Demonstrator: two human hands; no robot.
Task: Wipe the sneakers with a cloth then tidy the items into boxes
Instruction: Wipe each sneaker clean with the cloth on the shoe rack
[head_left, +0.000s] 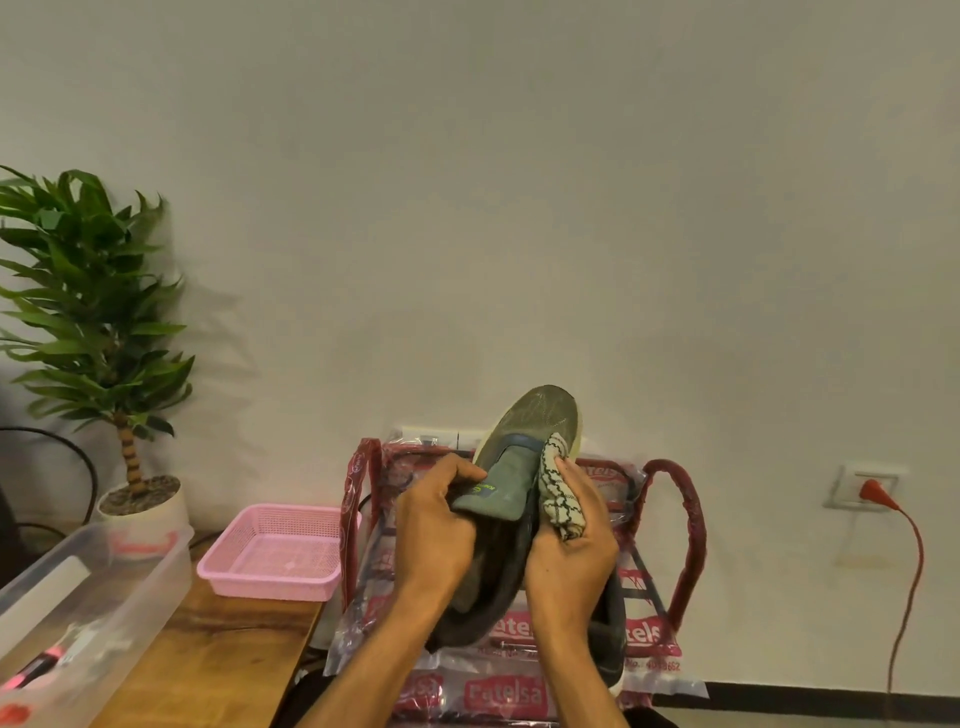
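**Hidden, Cropped and Blurred Parts of the Scene**

The left hand (436, 530) covered the near side of the sneaker (540, 415). The right hand (571, 556) hid the lower part of the cloth (558, 483) it gripped. Green lettering on the sneaker's tongue was too small to read. A plastic-wrapped red frame (685, 519) behind them was partly blocked. A clear box (130, 597) was cut off at the left edge, its contents blurred. Both forearms ran off the bottom edge.

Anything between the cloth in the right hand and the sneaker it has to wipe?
Nothing visible. The right hand holds the cream, black-patterned cloth directly against the side of the grey-green fabric sneaker, which the left hand grips at the tongue.
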